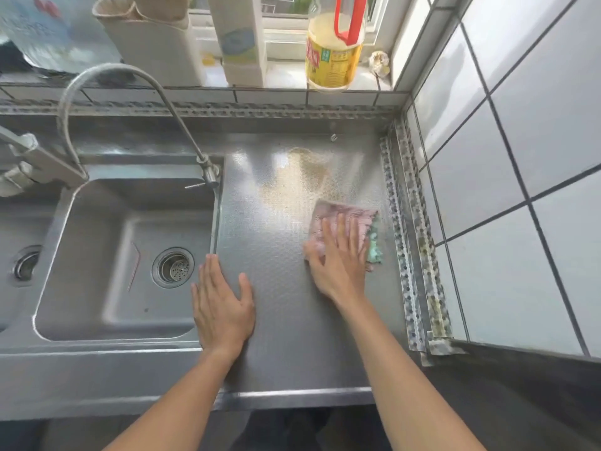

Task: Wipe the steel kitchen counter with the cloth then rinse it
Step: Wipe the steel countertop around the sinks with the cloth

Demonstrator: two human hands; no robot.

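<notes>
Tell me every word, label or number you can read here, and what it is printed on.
No text can be read for certain.
Oil bottle on the window sill: yellow and red label with print, too blurred to read.
White carton on the sill: blue-green emblem, no legible letters.
Blue and white bag at top left: faint print, blurred.
Cloth, counter and sink: no writing visible.

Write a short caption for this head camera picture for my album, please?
Right hand presses a pink cloth on the steel counter; left hand rests flat beside the sink.
</notes>
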